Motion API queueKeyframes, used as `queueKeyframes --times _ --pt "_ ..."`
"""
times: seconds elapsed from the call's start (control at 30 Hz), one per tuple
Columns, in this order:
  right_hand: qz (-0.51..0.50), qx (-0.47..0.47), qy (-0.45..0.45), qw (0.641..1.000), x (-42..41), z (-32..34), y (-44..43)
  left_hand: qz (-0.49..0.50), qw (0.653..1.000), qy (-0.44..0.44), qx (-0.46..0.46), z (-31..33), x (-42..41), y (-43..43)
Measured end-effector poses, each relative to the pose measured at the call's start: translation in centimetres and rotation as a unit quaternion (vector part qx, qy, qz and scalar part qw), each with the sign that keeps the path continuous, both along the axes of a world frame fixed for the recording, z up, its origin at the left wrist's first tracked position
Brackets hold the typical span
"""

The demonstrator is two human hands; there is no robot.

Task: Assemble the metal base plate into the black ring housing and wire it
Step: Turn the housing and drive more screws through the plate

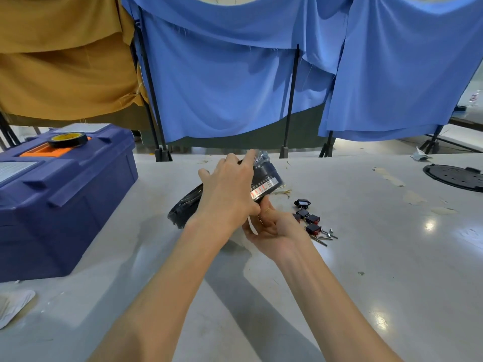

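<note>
Both hands' grip point(257, 212) clasps the black ring housing point(266, 178).

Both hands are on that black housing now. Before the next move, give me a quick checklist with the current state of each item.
1. Housing held by both hands: ok. The left hand covers the black ring housing from above, and the right hand supports it from below.
2. Housing lifted off the table: ok.
3. Metal base plate seated in the housing: cannot tell, the left hand hides it.
4. Small parts within reach: ok. The rocker switches and screws lie just right of the hands.
5. Tape available: ok. The tape roll sits on the blue toolbox.
6. Wiring started: cannot tell.
</note>
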State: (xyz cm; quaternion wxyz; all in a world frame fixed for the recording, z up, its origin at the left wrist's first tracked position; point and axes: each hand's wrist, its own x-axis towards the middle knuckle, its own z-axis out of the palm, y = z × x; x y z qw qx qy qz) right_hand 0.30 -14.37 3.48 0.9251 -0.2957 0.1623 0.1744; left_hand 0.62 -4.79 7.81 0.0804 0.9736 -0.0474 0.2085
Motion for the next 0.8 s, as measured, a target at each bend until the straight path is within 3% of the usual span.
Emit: queueKeyframes --times 0.27,0.47,0.6,0.7,0.8 --pt "-0.014 -0.073 0.080 0.994 -0.4 -0.8 0.1 0.070 0.984 -0.066 0.153 -5.4 -0.8 -1.2" --pt "0.027 -0.120 0.121 0.985 -1.0 -1.8 -1.4 0.044 0.967 -0.124 0.219 -7.9 -1.6 -1.2" --pt "0.067 -0.132 0.157 0.976 -1.3 -2.4 -2.5 -0.007 0.973 -0.047 0.226 -8.7 -2.5 -1.5" --pt "0.115 -0.154 0.156 0.969 -1.4 -2.7 -3.1 -0.052 0.983 0.036 0.172 -9.8 -2.5 -0.9" --pt "0.173 -0.178 0.137 0.959 -1.1 -3.0 -3.4 -0.081 0.986 0.066 0.126 -9.3 -2.4 -0.2"
